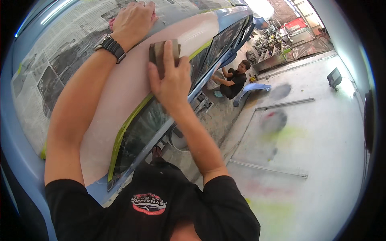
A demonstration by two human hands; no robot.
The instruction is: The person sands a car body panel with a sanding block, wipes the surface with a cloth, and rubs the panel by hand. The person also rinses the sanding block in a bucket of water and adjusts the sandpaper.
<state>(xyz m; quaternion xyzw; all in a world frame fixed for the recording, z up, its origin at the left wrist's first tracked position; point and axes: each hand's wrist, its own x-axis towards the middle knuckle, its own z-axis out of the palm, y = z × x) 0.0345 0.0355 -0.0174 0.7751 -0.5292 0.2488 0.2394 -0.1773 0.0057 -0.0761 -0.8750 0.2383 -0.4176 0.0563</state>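
Note:
My right hand [173, 80] grips a grey-brown piece of sandpaper [157, 53], folded or wrapped around a block, and presses it flat against the pale pinkish panel [124, 90] of a blue car. Farther up and to the left, my left hand [131, 23] rests at the panel's edge, its fingers curled over a pink-red cloth [154, 17]. Most of the cloth is hidden beneath that hand. Newspaper [68, 58] covers the car surface on the left. Yellow-green masking tape [125, 130] borders the side windows.
A person in dark clothes [237, 80] crouches beyond the car, near a blue curved body part [257, 86]. Paint marks stain the pale wall [329, 132] at right, where a floodlight [334, 77] is mounted. Cluttered shelving [277, 50] stands at the back.

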